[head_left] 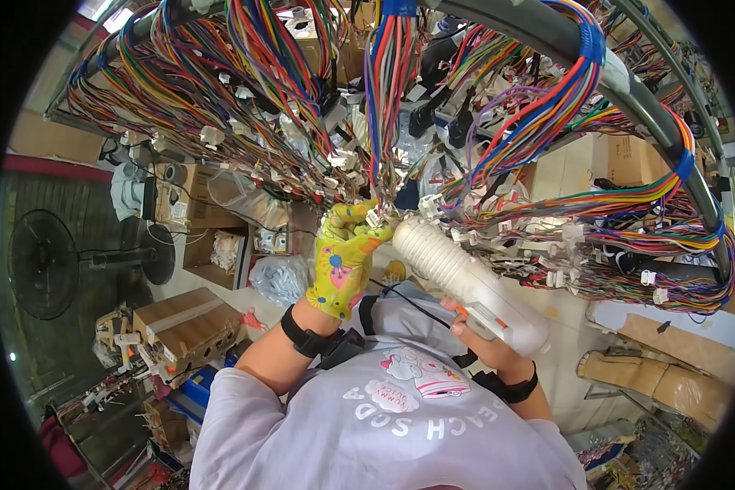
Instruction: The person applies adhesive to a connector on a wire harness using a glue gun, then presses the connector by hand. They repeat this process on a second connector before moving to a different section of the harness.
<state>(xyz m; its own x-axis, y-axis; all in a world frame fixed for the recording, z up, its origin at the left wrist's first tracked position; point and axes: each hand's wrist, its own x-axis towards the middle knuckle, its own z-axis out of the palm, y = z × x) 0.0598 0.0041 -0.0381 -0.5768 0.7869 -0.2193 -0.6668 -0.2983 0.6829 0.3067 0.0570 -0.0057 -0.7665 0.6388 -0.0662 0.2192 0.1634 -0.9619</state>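
Note:
My left hand [340, 265], in a yellow patterned glove, is raised with its fingers closed around a small white connector [374, 218] at the lower end of a hanging bundle of coloured wires [388, 90]. My bare right hand [490, 349] grips a white heat gun [453, 265] with a ribbed barrel and an orange switch. Its front end sits close beside the connector and the fingertips of my left hand. The heat gun's body hides part of my right hand. A black cord [416, 306] runs across in front of my shirt.
Thick bundles of coloured wires with white connectors hang from a curved grey metal rail [539, 33] ahead and to the right. Cardboard boxes [186, 322] and a black fan [45, 261] stand at the left. Flattened cardboard [657, 380] lies at the right.

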